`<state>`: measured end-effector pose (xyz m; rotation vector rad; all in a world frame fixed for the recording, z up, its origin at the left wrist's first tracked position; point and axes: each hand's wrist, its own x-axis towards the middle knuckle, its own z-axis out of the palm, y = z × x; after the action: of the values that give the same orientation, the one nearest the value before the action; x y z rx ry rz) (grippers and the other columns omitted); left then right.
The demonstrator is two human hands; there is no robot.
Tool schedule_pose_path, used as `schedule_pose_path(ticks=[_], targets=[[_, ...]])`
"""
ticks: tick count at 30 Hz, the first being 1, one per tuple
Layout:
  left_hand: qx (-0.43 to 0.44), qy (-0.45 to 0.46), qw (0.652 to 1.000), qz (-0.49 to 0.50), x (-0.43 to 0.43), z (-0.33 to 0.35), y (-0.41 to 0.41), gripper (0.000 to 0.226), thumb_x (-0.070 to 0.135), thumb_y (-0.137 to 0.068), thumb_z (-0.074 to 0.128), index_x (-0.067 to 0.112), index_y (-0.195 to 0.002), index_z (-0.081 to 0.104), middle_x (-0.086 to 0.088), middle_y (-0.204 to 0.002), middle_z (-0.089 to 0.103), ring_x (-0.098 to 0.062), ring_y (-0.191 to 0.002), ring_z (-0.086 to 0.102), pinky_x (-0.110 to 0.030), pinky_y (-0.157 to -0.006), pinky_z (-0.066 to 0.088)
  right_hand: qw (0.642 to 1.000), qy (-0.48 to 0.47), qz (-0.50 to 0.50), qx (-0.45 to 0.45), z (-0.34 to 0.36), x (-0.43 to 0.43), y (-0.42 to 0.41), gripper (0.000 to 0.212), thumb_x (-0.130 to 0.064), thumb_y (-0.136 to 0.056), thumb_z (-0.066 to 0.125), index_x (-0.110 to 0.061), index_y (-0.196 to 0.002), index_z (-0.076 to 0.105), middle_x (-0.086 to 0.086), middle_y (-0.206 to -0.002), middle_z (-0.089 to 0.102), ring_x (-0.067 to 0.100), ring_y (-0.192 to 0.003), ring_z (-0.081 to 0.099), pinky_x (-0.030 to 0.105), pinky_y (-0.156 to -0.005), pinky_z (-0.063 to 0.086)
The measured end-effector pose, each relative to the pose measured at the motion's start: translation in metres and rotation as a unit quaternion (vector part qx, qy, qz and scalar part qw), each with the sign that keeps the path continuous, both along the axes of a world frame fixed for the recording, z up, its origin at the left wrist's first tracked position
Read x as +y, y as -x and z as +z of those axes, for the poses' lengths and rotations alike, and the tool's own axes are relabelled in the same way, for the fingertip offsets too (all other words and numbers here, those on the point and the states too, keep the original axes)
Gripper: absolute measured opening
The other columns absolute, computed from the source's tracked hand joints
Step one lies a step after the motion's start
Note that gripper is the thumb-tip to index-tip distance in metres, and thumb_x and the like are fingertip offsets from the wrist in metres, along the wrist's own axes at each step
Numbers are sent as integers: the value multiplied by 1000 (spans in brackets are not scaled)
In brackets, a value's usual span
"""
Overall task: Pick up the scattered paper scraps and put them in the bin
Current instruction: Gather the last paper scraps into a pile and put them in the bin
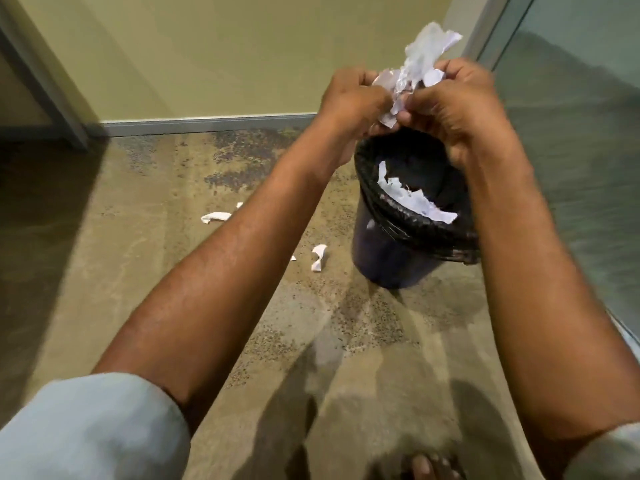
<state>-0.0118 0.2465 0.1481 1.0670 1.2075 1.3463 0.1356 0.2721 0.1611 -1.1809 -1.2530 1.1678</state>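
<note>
Sleeves rolled, our left hand and right hand clench a paper wad above the bin. Feather-light, crushable, we judge; floor scraps need fingertip pinches.

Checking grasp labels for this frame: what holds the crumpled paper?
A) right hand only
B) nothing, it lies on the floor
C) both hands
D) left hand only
C: the left hand and the right hand both have their fingers curled round the crumpled paper, which is held up between them.
</note>
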Motion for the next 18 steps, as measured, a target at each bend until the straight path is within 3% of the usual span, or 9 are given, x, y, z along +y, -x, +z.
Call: schedule_pose_path(ticks=[4,7,10,13,15,18], targets=[[26,48,997,-54,4,-3,-39,21,-15,-87,57,0,-100,65,-28,-98,72,-45,-91,77,-59,-83,64,996,27,-47,-72,-8,2,-41,37,22,-77,68,-13,-87,66,10,-83,74,21,-67,75,34,-64,66],[49,70,991,-100,1,-11,-52,22,-13,-95,53,4,-95,66,-25,-105,74,-36,-91,74,-55,-85,64,985,75,-68,-137,-28,4,-65,38,23,-76,68,-10,-94,67,15,-91,74,28,-75,78,39,-65,67],[50,71,989,-120,-3,-15,-58,31,-10,-99,50,11,-113,68,-15,-107,74,-27,-85,70,-50,-85,66,971,88,-86,-204,-46,5,-81,38,21,-71,70,-13,-87,65,17,-89,72,33,-76,76,43,-62,67],[107,57,985,-122,-3,-13,-58,47,-3,-101,55,18,-142,61,1,-110,67,-18,-91,65,-47,-91,64,960,86,-89,-251,-56,3,-88,40,13,-73,78,-15,-98,66,11,-93,68,30,-80,70,46,-70,64],[140,49,981,-127,-2,-12,-56,54,-2,-100,55,22,-149,57,6,-115,65,-14,-94,65,-45,-92,63,949,78,-103,-288,-56,4,-89,39,7,-75,81,-20,-100,67,5,-96,69,24,-82,68,40,-65,62],[164,35,977,-134,-2,-9,-52,57,-1,-100,56,22,-153,54,2,-137,62,-14,-106,60,-40,-95,60,934,46,-131,-329,-52,6,-85,34,-5,-67,87,-27,-86,68,5,-97,75,22,-79,69,29,-56,50]])
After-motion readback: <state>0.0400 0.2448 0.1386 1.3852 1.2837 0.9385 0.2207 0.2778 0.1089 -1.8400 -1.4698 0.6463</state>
